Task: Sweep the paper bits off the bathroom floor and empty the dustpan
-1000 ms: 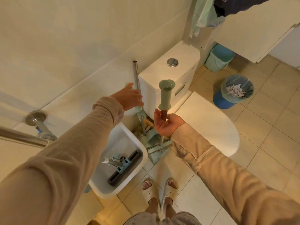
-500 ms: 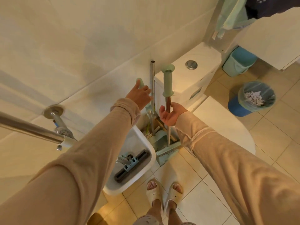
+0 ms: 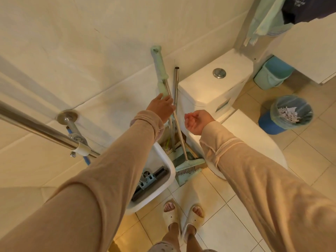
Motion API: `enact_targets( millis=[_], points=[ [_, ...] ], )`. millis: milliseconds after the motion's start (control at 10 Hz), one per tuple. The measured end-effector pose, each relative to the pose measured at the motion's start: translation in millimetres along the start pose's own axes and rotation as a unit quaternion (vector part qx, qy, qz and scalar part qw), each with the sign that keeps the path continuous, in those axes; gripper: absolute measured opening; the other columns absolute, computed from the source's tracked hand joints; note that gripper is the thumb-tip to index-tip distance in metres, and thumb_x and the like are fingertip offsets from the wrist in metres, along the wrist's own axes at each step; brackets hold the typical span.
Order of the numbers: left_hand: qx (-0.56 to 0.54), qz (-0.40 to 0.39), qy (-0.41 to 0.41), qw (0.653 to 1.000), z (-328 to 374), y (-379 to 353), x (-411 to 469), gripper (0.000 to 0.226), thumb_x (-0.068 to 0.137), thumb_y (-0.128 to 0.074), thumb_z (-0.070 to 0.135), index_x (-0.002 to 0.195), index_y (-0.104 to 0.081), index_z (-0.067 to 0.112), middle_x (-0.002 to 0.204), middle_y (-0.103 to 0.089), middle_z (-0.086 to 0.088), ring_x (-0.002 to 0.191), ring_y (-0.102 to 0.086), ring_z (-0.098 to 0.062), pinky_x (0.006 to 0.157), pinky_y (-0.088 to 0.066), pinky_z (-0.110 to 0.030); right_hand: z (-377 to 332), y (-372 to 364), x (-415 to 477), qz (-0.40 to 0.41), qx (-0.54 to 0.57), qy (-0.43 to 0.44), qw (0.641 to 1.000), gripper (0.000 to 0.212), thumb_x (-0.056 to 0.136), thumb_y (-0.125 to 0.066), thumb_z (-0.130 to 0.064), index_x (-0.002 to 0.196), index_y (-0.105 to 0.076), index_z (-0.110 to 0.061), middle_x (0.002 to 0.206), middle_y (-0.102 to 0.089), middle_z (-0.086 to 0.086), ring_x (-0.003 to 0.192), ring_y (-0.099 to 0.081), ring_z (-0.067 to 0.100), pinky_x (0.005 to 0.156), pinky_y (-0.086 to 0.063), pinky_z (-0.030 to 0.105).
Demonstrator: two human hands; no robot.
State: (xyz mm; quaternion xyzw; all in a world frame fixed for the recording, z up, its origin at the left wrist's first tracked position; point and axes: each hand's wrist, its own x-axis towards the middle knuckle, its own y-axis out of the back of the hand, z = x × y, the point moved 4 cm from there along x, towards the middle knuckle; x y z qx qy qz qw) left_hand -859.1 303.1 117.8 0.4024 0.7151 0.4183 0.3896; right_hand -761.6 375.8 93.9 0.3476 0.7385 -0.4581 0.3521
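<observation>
The broom (image 3: pixel 159 70) has a pale green grip and a metal shaft that runs down to its green head (image 3: pixel 190 165). It stands in the corner between the wall and the toilet, leaning left against the wall. My left hand (image 3: pixel 161 108) grips the shaft just below the green grip. The green dustpan (image 3: pixel 181 176) stands on the floor under the broom head, and its bare metal handle (image 3: pixel 176 84) rises beside the broom. My right hand (image 3: pixel 198 120) hovers palm up to the right of both handles, fingers loosely curled, holding nothing. Paper bits (image 3: pixel 289 113) lie in the blue bin (image 3: pixel 266 125).
The white toilet tank (image 3: pixel 209 88) and closed lid (image 3: pixel 254 142) fill the right of the corner. A white basin (image 3: pixel 168 167) with a squeegee mop head stands at the left. A steel rail (image 3: pixel 36 128) crosses at the left. A green bin (image 3: pixel 269 79) stands behind the toilet.
My right hand has let go of the broom handle and opened. The broom has tipped left towards the wall, where my left hand now holds it.
</observation>
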Motion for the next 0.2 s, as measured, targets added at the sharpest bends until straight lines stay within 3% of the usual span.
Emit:
enact_targets(
  millis=[100,200],
  points=[
    [-0.028,0.017,0.022,0.999,5,-2,-5,0.040,0.094,-0.050,0.013,0.133,-0.049,0.012,0.147,-0.041,-0.009,0.144,-0.024,-0.024,0.119,-0.019,-0.043,5,16,1,0.019,-0.014,0.000,1.000,0.027,0.094,-0.032,-0.004,0.070,-0.044,-0.002,0.054,-0.049,0.007,0.016,-0.040,0.011,0.029,-0.030,0.013],
    [-0.101,0.007,0.050,0.994,21,-12,-21,0.042,0.094,-0.047,0.011,0.136,-0.046,0.013,0.152,-0.034,-0.008,0.146,-0.018,-0.023,0.120,-0.014,-0.043,17,35,0,0.056,-0.088,0.002,0.995,0.032,0.095,-0.035,-0.004,0.063,-0.039,-0.004,0.037,-0.043,0.007,0.015,-0.031,0.009,0.027,-0.024,0.009]
  ],
)
